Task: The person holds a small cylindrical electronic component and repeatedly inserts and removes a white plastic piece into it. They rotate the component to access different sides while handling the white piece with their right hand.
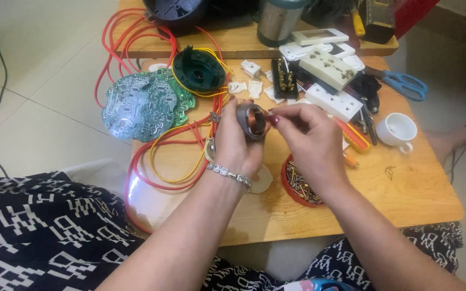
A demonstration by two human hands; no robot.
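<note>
Both hands meet above mid-tabletop: left hand grips a small motor, right hand pinches at its three o'clock edge. Best held steady, clear of the screw dish at five o'clock.

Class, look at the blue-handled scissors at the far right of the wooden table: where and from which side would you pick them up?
Grip the scissors by the blue handle loops, coming from the table's right edge. The loops point that way and lie clear, while the blades seem tucked under black parts.
</note>
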